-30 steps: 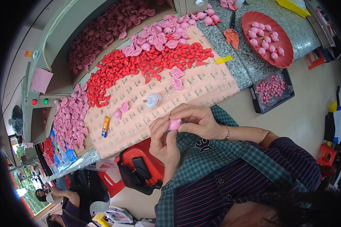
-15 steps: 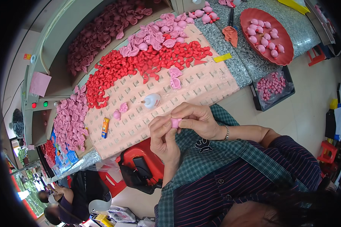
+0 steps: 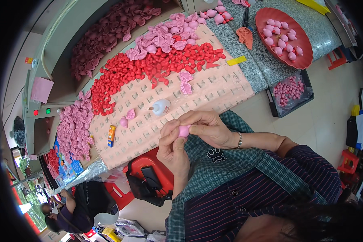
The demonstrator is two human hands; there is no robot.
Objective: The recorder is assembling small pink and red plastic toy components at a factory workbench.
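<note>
A small rounded pink piece (image 3: 184, 131) is pinched between the fingertips of both my hands, over the near edge of the work mat. My left hand (image 3: 172, 151) closes on it from the left, my right hand (image 3: 209, 128) from the right; fingers cover part of it. Just beyond lies a white squeeze bottle (image 3: 161, 107) with a thin nozzle. Left of the bottle rest a pink ball-shaped piece (image 3: 124, 122) and a pink shell piece (image 3: 131, 114). Two pink shell pieces (image 3: 185, 82) lie farther off, beside a heap of red pieces (image 3: 149, 64).
Pink shells (image 3: 74, 131) pile up at left and along the back. An orange-and-blue tube (image 3: 111, 136) lies on the mat (image 3: 213, 88). At right are a red scalloped plate (image 3: 262, 18) with pink balls and a black tray (image 3: 275, 109). Another person (image 3: 70, 213) works at lower left.
Both hands have shifted very slightly left, still pinching the pink piece. At lower left, the other person's arm and body have moved.
</note>
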